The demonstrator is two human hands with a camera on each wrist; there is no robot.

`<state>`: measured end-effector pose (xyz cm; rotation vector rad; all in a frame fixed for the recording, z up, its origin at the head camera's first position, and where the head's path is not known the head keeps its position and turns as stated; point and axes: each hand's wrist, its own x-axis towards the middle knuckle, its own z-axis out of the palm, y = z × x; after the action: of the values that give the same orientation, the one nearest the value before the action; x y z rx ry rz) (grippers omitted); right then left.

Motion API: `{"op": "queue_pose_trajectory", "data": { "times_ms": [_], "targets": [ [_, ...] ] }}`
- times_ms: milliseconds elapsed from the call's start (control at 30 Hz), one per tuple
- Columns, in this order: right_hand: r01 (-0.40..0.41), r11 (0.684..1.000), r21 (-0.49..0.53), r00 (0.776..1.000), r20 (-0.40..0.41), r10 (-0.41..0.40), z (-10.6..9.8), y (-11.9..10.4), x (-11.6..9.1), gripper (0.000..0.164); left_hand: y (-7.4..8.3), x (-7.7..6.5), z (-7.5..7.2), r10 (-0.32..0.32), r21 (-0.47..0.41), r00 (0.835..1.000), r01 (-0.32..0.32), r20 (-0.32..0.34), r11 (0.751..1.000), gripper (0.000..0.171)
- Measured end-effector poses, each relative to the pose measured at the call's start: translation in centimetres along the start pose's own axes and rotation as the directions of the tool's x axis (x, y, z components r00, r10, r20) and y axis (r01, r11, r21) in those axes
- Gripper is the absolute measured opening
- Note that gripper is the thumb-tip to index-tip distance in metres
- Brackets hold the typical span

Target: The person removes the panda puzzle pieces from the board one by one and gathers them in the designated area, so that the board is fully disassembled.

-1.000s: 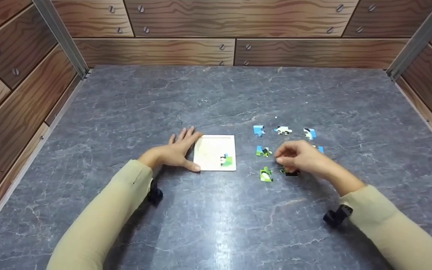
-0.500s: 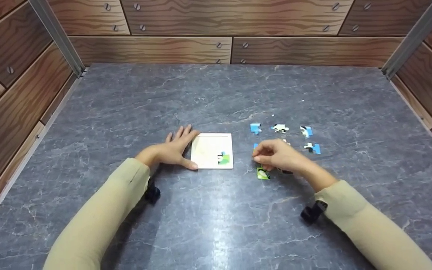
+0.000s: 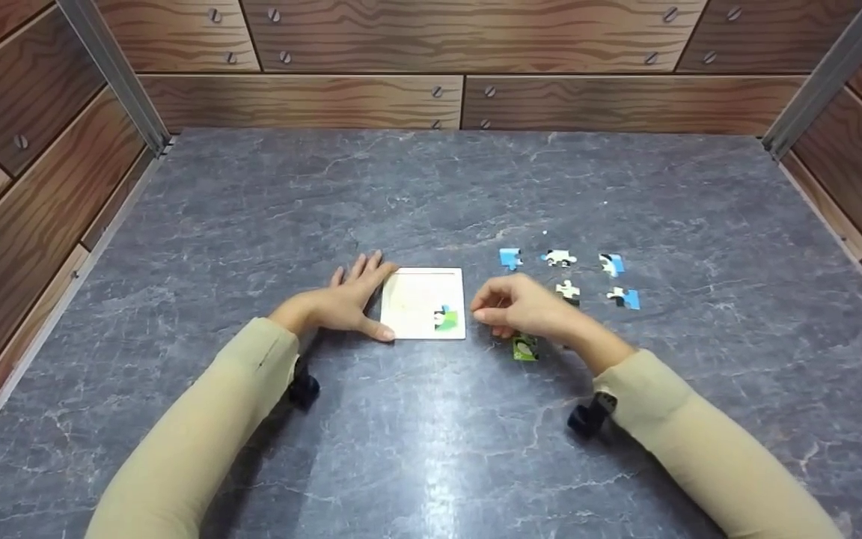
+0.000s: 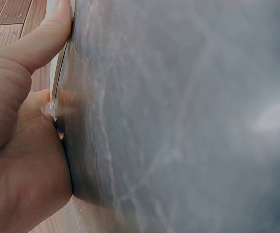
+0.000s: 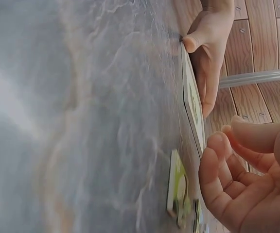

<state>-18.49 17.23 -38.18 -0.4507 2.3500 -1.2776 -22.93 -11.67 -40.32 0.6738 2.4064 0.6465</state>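
A square puzzle tray [image 3: 412, 299] lies on the dark marbled table, with one green, white and blue puzzle piece [image 3: 447, 319] in its lower right corner. My left hand [image 3: 345, 303] spreads over the tray's left side, thumb at the near corner and fingers at the far one. Just right of the tray, my right hand [image 3: 521, 305] hovers with bent fingers, thumb tip close to the index fingertip. I cannot tell whether a piece is between them. A green panda piece [image 3: 526, 347] lies beneath that hand, also near its fingers in the right wrist view.
Loose puzzle pieces lie right of the tray: a blue corner piece [image 3: 510, 258], a white one [image 3: 559, 258], and several more, such as a black-and-white one [image 3: 568, 292] and a blue-edged one [image 3: 623, 297]. Wood-patterned walls [image 3: 371, 101] bound the table at the back and sides.
My right hand has moved left from above the loose pieces to beside the tray, uncovering pieces on the right. The left hand stays on the tray.
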Motion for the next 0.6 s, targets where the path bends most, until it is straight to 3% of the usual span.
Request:
{"op": "queue_pose_trajectory", "data": {
  "times_ms": [300,600],
  "targets": [
    [0.005,1.000,0.001,0.999,0.045,-0.005,1.1,-0.8,1.3,0.015,-0.1,0.1,0.0,-0.003,-0.009,1.000,0.003,0.006,1.000,0.108],
    [-0.027,0.999,-0.037,0.997,0.073,0.030,1.7,-1.0,2.4,0.025,-0.1,0.3,0.0,-0.009,0.005,1.000,0.009,0.003,1.000,0.107]
  ]
}}
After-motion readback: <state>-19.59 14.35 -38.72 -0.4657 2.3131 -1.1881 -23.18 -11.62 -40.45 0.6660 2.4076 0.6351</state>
